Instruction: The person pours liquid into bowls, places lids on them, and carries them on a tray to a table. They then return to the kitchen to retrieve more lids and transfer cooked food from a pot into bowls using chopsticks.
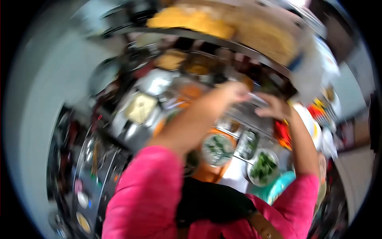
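Observation:
My left hand (235, 92), blurred by motion, reaches over the metal containers with its fingers bunched at one end of a thin pale object (256, 99). That object is too smeared to name. My right hand (276, 107) is at its other end, thumb and forefinger spread apart in a C shape. Beneath both hands lies a grey metal surface (258, 119). Nearer to me are a bowl of cut greens in pale liquid (218, 149), a rectangular tray with greens (247, 144) and a white bowl of leafy greens (263, 167).
A shelf with yellow food (191, 20) runs across the back. Left of my arm are a pan with a pale yellow block (140, 108) and a tray of orange food (189, 93). A teal container (280, 185) stands by my right forearm. Red packets (283, 133) lie at right.

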{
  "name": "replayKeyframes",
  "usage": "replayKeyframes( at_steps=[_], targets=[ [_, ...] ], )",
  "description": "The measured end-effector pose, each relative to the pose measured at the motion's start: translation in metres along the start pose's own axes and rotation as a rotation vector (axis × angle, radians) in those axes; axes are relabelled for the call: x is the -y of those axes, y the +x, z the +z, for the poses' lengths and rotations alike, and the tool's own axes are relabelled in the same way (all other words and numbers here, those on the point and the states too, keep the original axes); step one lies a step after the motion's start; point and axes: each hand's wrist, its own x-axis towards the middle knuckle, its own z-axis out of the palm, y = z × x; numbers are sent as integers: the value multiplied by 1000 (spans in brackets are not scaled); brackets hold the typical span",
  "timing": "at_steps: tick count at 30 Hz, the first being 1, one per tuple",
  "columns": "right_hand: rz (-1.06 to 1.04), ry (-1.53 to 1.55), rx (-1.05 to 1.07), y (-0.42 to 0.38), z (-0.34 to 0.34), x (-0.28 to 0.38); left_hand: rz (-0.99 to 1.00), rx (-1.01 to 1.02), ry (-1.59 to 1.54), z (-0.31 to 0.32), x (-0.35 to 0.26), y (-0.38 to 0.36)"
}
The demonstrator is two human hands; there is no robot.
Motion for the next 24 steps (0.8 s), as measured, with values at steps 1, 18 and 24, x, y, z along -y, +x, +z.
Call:
replayKeyframes(
  at_steps=[1, 18, 24],
  targets=[
    [24, -182, -145, -4, 15, -3, 172, -210, -20, 11, 7, 9],
    [67, -613, -709, -14, 81, 28, -604, -591, -616, -71, -121, -369],
    [-135, -329, -684, -40, 227, 61, -884, -1087, -685, -26, -101, -585]
  ],
)
